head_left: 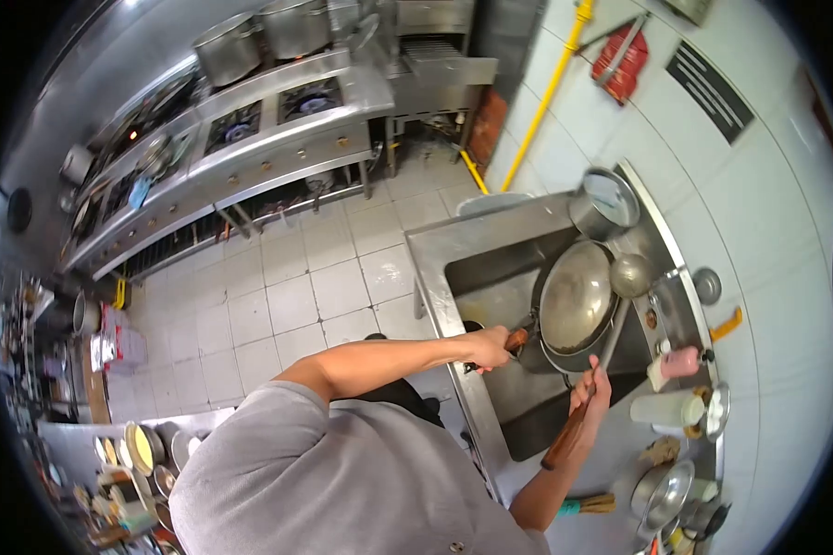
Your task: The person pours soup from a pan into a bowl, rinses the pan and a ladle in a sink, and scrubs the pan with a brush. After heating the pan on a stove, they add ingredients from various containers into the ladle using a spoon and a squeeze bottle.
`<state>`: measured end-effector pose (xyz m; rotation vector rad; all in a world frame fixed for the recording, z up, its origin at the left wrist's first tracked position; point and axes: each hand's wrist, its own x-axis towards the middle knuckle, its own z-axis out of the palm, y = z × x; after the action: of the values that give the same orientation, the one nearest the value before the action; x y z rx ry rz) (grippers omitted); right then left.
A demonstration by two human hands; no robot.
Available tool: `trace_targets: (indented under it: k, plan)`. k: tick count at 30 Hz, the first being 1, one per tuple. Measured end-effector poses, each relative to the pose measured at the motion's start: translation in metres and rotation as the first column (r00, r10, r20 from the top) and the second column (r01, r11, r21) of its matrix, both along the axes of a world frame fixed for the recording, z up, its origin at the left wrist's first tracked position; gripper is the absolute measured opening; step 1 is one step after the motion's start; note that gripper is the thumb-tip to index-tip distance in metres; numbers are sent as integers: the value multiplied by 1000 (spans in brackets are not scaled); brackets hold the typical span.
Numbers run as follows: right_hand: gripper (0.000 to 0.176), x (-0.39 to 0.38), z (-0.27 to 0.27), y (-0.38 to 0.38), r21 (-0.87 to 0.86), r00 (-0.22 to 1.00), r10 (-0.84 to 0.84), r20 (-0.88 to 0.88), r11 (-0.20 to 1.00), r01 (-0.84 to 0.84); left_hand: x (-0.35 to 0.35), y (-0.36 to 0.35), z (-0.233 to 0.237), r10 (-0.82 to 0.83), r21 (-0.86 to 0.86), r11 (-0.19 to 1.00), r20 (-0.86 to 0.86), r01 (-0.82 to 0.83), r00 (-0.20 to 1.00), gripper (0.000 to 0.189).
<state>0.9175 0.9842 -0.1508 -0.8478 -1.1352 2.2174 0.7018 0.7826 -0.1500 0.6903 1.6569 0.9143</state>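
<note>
My left hand [492, 348] is closed around the wooden handle of a wok [574, 301], which sits over the sink basin with a shiny, cloudy inner surface. Darker rims of another pan show around its edge. With fingers wrapped round the shaft, my right hand [592, 393] holds a long ladle [630, 276]. The ladle's bowl is at the wok's far right rim, and its wooden grip runs back along my forearm. Beneath both hands lies the metal sink [528, 407].
A metal pot [604, 203] stands at the sink's far corner. Bottles [666, 408], a brush [590, 505] and bowls [668, 495] line the wall side. Across the tiled floor [305, 264] runs a gas stove [241, 153] with large pots [227, 51]. Several containers [141, 449] sit on a counter behind.
</note>
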Motion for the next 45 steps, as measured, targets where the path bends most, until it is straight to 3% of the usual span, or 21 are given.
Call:
trace_targets:
  k: [2,3,6,7,10,15,19,20,22,25,28,29,30,32,33,34,35,36,39,41,45]
  plan:
    - [34,-2,2,-18,179,993,-77,94,982,59,-7,-7,17,-67,-14,998,-268,66,961,7]
    - [33,-2,2,-30,255,984,-127,127,963,91,-13,-8,7,-121,-29,993,-359,118,926,19]
    - [35,8,2,-61,420,938,-231,260,902,106,-27,-24,8,-17,79,991,-740,111,672,34]
    - [36,12,1,-71,455,924,-252,288,885,99,-34,-31,19,-90,-1,989,-804,149,588,43]
    - [37,17,-10,-103,520,856,-349,382,846,113,-60,-44,11,39,117,978,-915,173,403,40]
    - [40,4,-34,-152,620,762,-486,428,771,144,-109,-72,-5,136,209,972,-869,104,476,43]
    - [26,-46,-35,-190,725,704,-623,341,651,224,-148,-128,2,165,241,968,-828,74,536,44]
    - [28,-58,-31,-199,745,694,-620,365,642,182,-160,-144,1,174,238,970,-802,39,571,46]
    - [33,-83,-40,-204,894,714,-631,301,448,19,-181,-183,2,198,228,973,-744,-37,637,50]
    - [39,-160,-17,-243,952,727,-634,264,291,-92,-215,-257,3,320,303,940,-609,-160,726,44]
    - [41,-248,-16,-282,928,898,-379,224,364,-77,-233,-333,-9,502,397,848,-386,-352,774,35]
    - [45,-282,-24,-299,949,955,-271,117,313,-27,-236,-358,-13,567,441,790,-262,-426,781,33]
    - [44,-312,-31,-310,890,947,-117,298,394,-231,-238,-382,-15,620,481,723,-134,-496,773,32]
    - [44,-372,-50,-328,660,769,196,608,413,-627,-235,-431,-17,696,338,638,131,-692,706,29]
    - [41,-401,-79,-343,769,795,371,479,260,-585,-230,-455,-19,723,260,584,265,-769,638,27]
    - [32,-425,-97,-364,827,816,280,506,112,-551,-223,-474,-21,736,181,523,396,-833,549,26]
    - [30,-451,-116,-372,802,736,402,545,7,-598,-216,-488,-50,767,268,434,391,-860,509,22]
    - [29,-479,-130,-380,774,638,504,582,-103,-625,-209,-509,-52,842,231,341,356,-911,405,22]
    - [29,-524,-121,-451,676,411,629,660,-258,-690,-181,-563,-49,943,130,78,311,-988,116,20]
    - [29,-556,-126,-487,623,289,675,679,-322,-712,-171,-591,-68,973,-3,-25,229,-1000,-25,17]
    - [23,-615,-134,-553,657,244,687,684,-435,-615,-154,-650,-90,972,-188,-233,-71,-954,-223,18]
